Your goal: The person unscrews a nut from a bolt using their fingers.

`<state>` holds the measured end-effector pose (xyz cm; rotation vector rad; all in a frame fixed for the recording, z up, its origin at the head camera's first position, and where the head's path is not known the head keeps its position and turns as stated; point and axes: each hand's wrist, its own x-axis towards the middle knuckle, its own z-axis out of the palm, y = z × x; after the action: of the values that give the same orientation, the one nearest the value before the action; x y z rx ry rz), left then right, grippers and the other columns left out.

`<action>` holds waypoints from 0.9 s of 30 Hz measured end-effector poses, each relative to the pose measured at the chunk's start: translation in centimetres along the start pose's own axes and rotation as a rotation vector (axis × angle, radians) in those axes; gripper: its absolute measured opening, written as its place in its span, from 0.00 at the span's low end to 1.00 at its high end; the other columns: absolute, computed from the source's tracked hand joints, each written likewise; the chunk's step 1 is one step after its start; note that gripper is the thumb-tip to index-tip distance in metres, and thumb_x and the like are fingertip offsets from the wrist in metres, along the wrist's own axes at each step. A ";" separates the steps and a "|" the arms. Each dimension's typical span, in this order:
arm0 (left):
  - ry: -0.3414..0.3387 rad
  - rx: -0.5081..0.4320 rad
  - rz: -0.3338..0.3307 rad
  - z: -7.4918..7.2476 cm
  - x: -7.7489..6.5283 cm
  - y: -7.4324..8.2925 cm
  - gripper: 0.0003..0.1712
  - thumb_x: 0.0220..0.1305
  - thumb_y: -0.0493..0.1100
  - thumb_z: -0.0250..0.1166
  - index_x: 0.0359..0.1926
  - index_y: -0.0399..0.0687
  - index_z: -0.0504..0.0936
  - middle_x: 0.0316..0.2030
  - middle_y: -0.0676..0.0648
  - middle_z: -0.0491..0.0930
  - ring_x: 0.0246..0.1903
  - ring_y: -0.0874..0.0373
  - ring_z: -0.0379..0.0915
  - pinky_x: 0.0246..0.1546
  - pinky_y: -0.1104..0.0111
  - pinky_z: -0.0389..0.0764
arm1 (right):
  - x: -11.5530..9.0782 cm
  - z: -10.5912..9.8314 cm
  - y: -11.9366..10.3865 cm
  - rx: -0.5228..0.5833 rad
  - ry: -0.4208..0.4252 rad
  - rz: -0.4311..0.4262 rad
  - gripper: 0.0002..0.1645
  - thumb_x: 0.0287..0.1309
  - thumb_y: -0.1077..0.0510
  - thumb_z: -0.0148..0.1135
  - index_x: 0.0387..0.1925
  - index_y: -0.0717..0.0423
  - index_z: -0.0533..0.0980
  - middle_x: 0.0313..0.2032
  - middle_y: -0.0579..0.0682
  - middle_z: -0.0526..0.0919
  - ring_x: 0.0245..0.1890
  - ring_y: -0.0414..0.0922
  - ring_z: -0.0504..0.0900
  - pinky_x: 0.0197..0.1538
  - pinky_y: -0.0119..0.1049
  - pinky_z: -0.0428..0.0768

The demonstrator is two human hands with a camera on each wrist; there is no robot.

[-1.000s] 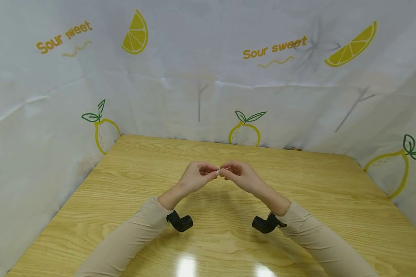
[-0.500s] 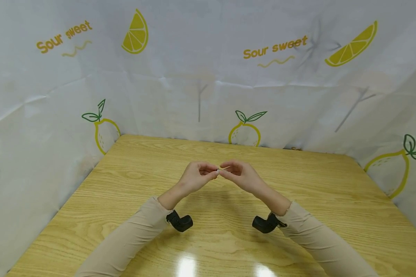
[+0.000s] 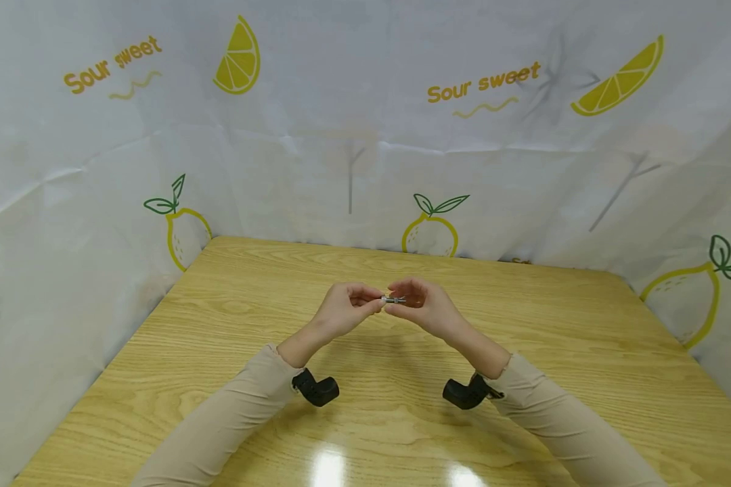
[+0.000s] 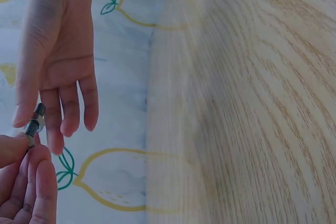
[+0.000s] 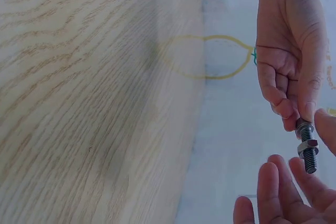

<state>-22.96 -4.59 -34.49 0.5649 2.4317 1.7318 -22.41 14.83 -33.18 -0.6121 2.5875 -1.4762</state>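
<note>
My left hand (image 3: 344, 312) pinches a silver bolt (image 5: 311, 164) by its head end, between thumb and fingertips. A hex nut (image 5: 308, 148) sits partway along the thread. The bolt lies nearly level in the head view, its threaded end pointing right. Around that end my right hand (image 3: 428, 311) is parted, thumb below and fingers above, with a gap between them and the bolt. In the left wrist view, the fingers of my right hand (image 4: 62, 72) hang extended beside the bolt. The bolt's head is mostly hidden by my left fingertips.
Both hands are above a wood-grain table (image 3: 390, 419). Behind it hangs a white cloth (image 3: 317, 189) printed with lemons and lettering. Black wrist mounts (image 3: 319, 390) stick out from the beige sleeves.
My right thumb and fingers have spread away from the bolt, so its thread and nut now show. The left hand keeps its hold and has hardly moved.
</note>
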 end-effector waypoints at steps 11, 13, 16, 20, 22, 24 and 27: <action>0.001 -0.005 0.005 0.0 0.0 -0.1 0.12 0.63 0.40 0.62 0.45 0.38 0.82 0.41 0.35 0.83 0.40 0.47 0.81 0.38 0.69 0.80 | 0.0 -0.1 0.1 0.020 -0.019 0.005 0.17 0.60 0.56 0.60 0.49 0.61 0.74 0.47 0.60 0.80 0.49 0.55 0.80 0.50 0.43 0.80; 0.001 -0.010 0.003 0.0 0.0 -0.1 0.12 0.63 0.39 0.62 0.45 0.38 0.82 0.40 0.36 0.83 0.40 0.45 0.80 0.37 0.70 0.80 | 0.1 -0.1 0.1 0.029 -0.020 0.007 0.21 0.59 0.56 0.62 0.52 0.62 0.73 0.50 0.60 0.78 0.50 0.54 0.80 0.50 0.41 0.80; -0.003 -0.011 0.008 0.0 0.0 0.0 0.12 0.63 0.40 0.62 0.45 0.38 0.82 0.40 0.37 0.83 0.41 0.44 0.80 0.37 0.70 0.80 | 0.1 -0.1 0.2 0.008 -0.039 0.010 0.24 0.62 0.52 0.59 0.55 0.61 0.72 0.50 0.61 0.79 0.50 0.55 0.79 0.52 0.45 0.79; -0.004 -0.008 0.015 0.0 -0.1 0.0 0.12 0.63 0.40 0.62 0.45 0.38 0.82 0.40 0.37 0.83 0.41 0.43 0.80 0.38 0.70 0.80 | 0.1 -0.1 0.2 -0.024 -0.060 0.016 0.23 0.67 0.49 0.51 0.51 0.63 0.75 0.44 0.61 0.83 0.45 0.58 0.81 0.52 0.51 0.77; -0.002 -0.005 0.014 0.0 -0.1 0.0 0.12 0.63 0.40 0.62 0.45 0.38 0.82 0.40 0.38 0.83 0.41 0.43 0.80 0.38 0.70 0.80 | 0.0 -0.1 0.2 -0.020 -0.055 0.021 0.21 0.67 0.50 0.51 0.49 0.63 0.76 0.42 0.60 0.84 0.45 0.58 0.81 0.52 0.52 0.77; -0.004 -0.007 0.014 0.0 -0.1 0.0 0.12 0.63 0.40 0.62 0.45 0.38 0.82 0.40 0.36 0.83 0.41 0.43 0.80 0.38 0.70 0.80 | 0.0 0.0 0.2 -0.016 -0.040 0.016 0.18 0.65 0.53 0.54 0.48 0.62 0.76 0.43 0.59 0.83 0.46 0.56 0.81 0.51 0.49 0.78; -0.005 -0.010 0.008 0.0 0.0 -0.1 0.12 0.63 0.39 0.62 0.45 0.38 0.82 0.41 0.35 0.82 0.41 0.43 0.80 0.38 0.70 0.79 | -0.1 0.0 0.1 0.010 -0.020 0.009 0.17 0.61 0.56 0.60 0.49 0.61 0.74 0.46 0.59 0.80 0.48 0.54 0.81 0.50 0.44 0.80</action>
<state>-22.95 -4.66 -34.54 0.5785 2.4195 1.7428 -22.40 14.94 -33.29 -0.6108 2.5629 -1.4717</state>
